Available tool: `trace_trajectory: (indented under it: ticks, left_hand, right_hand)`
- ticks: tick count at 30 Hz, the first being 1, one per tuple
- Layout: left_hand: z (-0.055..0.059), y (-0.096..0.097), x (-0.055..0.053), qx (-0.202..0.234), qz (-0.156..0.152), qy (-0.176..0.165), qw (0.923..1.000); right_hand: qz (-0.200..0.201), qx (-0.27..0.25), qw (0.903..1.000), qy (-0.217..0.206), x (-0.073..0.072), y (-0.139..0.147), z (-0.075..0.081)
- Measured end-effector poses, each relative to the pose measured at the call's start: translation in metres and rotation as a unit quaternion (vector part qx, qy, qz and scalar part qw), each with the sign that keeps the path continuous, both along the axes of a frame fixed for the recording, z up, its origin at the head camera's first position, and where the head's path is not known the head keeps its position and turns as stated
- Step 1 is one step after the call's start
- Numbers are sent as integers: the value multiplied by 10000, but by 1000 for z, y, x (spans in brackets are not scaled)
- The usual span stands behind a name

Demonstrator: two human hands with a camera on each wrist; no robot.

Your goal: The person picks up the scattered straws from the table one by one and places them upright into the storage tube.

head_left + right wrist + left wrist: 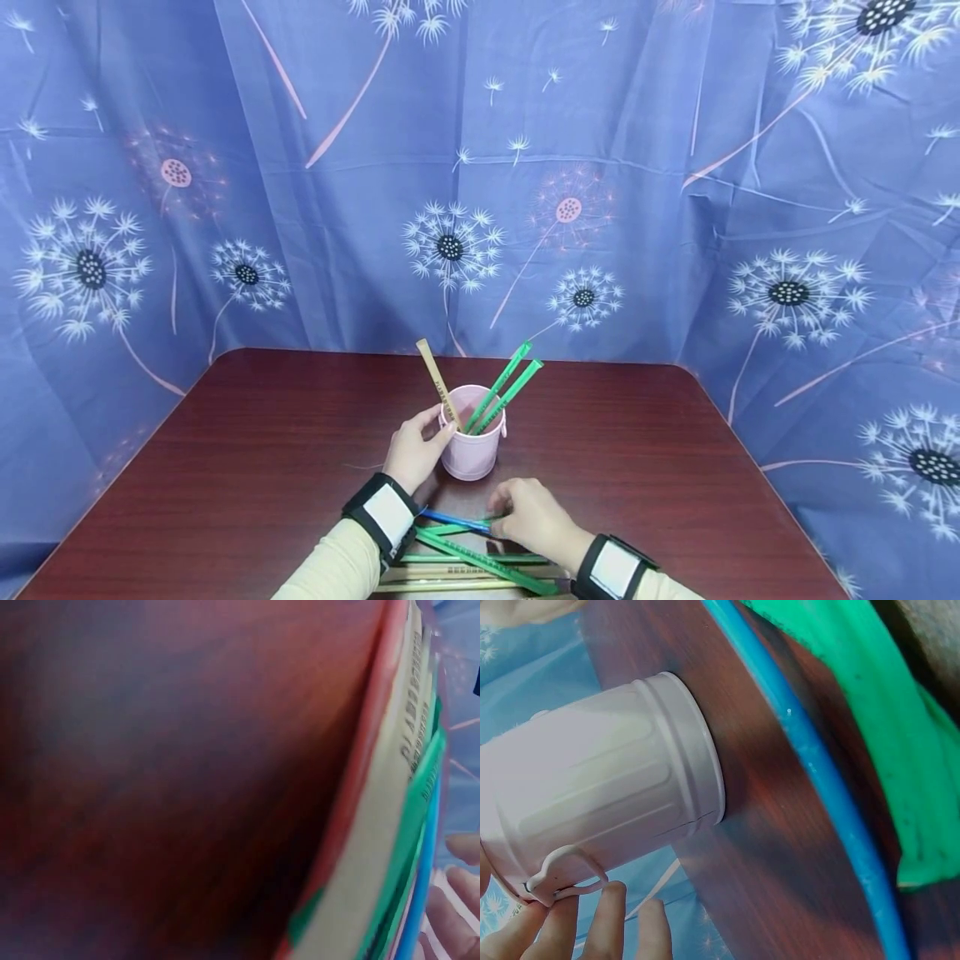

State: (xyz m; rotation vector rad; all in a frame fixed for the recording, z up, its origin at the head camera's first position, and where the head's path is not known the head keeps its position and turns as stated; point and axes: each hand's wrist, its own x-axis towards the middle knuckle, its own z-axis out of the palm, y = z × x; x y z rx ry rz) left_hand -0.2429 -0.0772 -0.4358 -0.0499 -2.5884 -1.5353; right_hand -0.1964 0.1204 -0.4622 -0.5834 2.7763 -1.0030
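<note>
A pale pink bucket (470, 454) stands upright on the table. In it lean one tan printed slim sleeve (437, 379) and two green ones (510, 385). My left hand (415, 450) holds the bucket at its left side and rim; in the left wrist view its fingers (611, 922) lie by the small handle loop. Just in front of the bucket, my right hand (536, 518) is over the right end of a thin blue stick (450, 520), fingers bent and spread. The right wrist view shows its fingertips (454, 922) beside the blue stick, with no clear grip.
Below the hands lies a pile of slim sleeves, among them a long green one (480, 560) across several tan ones (450, 572). The dark red wooden table (225, 475) ends at a blue dandelion-print curtain (360, 275) at the back and sides.
</note>
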Motion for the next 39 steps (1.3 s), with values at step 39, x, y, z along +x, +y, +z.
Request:
trace_trajectory:
  ticks: [39]
  left_hand:
    - [3, -33, 4, 848, 1286, 1499, 9766]
  right_hand:
    - [-273, -842, 9961, -36, 2, -11, 11]
